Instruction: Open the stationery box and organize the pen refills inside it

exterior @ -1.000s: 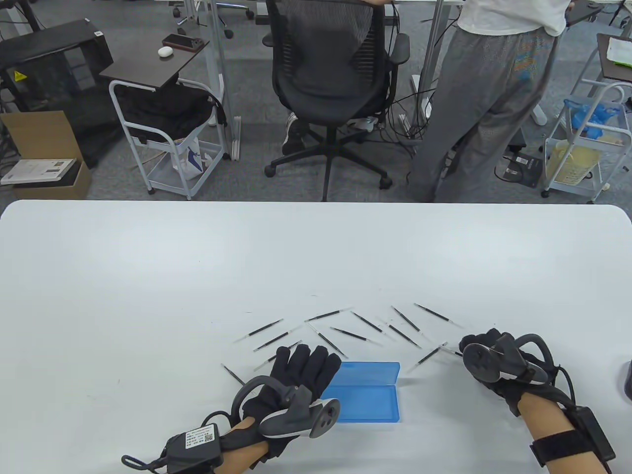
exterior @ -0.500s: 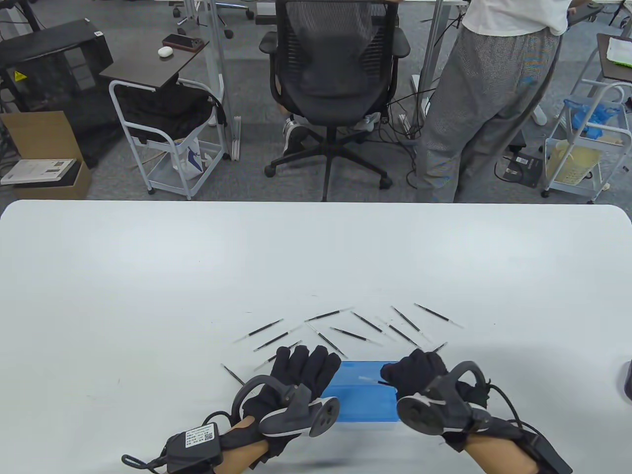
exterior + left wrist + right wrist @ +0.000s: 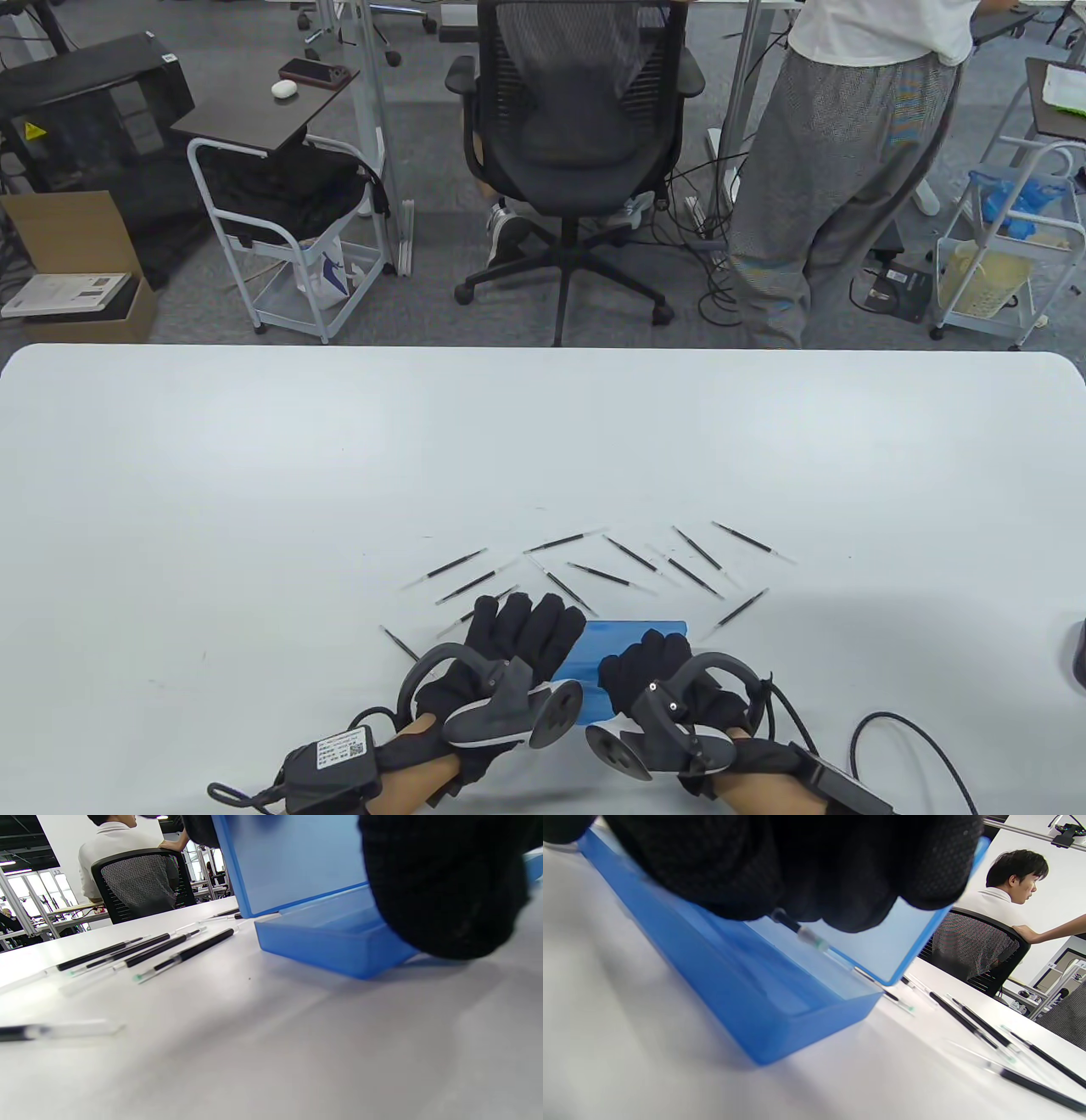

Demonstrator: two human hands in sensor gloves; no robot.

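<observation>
The blue stationery box lies open near the table's front edge, its lid standing upright over the base. My left hand lies at the box's left end, with straight fingers against the lid. Over the base hovers my right hand, pinching one pen refill whose tip points down into the box. Several more pen refills lie scattered on the white table just beyond the box. The base's floor is mostly hidden by my right hand.
One refill lies left of my left hand, another right of the box. A black cable loops at the front right. A dark object shows at the right edge. An office chair and a standing person are beyond the far edge.
My right hand came in from the right, where it took one refill off the table, and now holds it over the open box. The left hand has not moved.
</observation>
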